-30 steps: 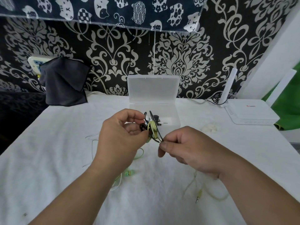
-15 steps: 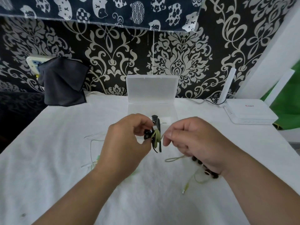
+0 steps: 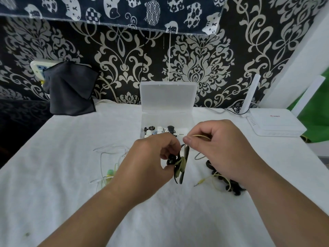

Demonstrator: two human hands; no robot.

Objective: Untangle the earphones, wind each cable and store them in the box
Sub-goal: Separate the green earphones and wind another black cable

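My left hand (image 3: 151,157) grips a small wound bundle of black and yellow-green earphone cable (image 3: 180,164) above the white cloth. My right hand (image 3: 219,148) pinches the loose yellow-green cable end (image 3: 201,136) and holds it up beside the bundle. The cable's jack plug (image 3: 198,183) lies on the cloth below my right hand. A clear plastic box (image 3: 167,120) stands open behind the hands, with black and white earphones (image 3: 160,131) inside. A white and green earphone (image 3: 110,172) with thin cable lies on the cloth to the left.
A black beaded band (image 3: 222,179) lies under my right wrist. A white router (image 3: 276,124) with an antenna sits at the back right. A dark cloth (image 3: 71,88) hangs at the back left against the patterned wall. The table is covered by a white cloth (image 3: 71,175).
My right hand has risen and drawn the yellow-green cable end up and right of the bundle. My left hand still holds the bundle, now a little lower in view.
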